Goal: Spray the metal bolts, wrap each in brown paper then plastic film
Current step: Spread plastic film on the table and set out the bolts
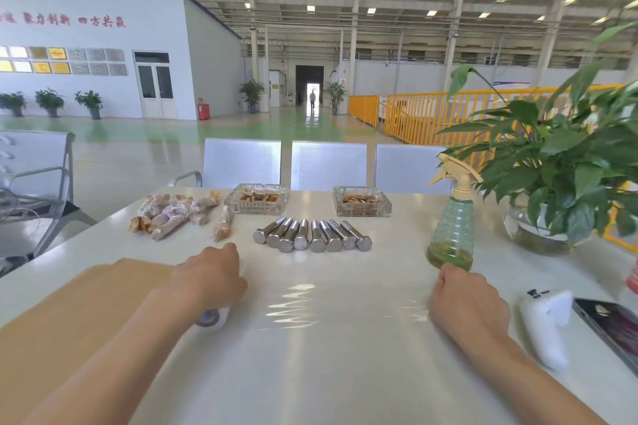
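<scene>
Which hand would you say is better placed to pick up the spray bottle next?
The right hand: it lies just in front of the spray bottle, while the left hand grips the plastic film roll across the table.

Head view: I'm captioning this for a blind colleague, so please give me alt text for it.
Two bare hands stretch clear plastic film flat over a white table: the left hand grips the roll, the right hand pulls the free end. Beyond lie eight bare metal bolts, wrapped bolts, brown paper and a spray bottle.
</scene>
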### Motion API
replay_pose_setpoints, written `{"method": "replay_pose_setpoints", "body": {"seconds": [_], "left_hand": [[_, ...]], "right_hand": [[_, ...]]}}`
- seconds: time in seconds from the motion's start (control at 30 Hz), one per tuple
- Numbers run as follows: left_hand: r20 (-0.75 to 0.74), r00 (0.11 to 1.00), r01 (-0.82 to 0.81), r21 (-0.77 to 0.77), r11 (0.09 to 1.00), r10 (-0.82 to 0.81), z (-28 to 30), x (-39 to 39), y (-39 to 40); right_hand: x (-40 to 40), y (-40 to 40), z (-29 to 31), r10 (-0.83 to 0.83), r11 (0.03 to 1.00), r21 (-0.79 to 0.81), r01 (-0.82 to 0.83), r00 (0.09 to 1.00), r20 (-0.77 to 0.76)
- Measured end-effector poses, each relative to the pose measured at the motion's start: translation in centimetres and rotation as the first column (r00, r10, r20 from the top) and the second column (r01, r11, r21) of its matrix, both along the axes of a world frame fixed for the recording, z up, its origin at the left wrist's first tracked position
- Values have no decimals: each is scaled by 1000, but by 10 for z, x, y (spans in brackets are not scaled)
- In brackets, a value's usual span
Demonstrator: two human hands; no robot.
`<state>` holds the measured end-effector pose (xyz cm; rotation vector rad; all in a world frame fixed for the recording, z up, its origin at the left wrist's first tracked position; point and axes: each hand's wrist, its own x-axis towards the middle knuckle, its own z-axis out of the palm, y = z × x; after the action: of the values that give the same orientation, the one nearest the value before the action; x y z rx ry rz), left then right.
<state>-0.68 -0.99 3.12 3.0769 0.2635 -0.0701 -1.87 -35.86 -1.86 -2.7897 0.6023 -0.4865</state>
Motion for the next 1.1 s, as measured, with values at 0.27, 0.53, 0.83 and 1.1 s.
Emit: {"method": "replay_pose_setpoints", "body": {"seconds": [0.27, 0.53, 0.83, 1.1], "left_hand": [[-100, 995, 18, 14, 1000, -17, 0, 7, 7], [7, 1000, 19, 12, 1000, -19, -16, 3, 4], [56, 997, -39, -218, 975, 53, -28, 10, 34], [79, 997, -3, -233, 973, 22, -37, 15, 36]], "right_hand": [[-12, -11, -5, 42, 986, -159, -43, 999, -15], [-17, -6, -5, 48, 969, -244, -48, 999, -6], [-13, -18, -11, 141, 989, -54, -136, 983, 113], [-12, -13, -8, 164, 980, -127, -156, 985, 61]]}}
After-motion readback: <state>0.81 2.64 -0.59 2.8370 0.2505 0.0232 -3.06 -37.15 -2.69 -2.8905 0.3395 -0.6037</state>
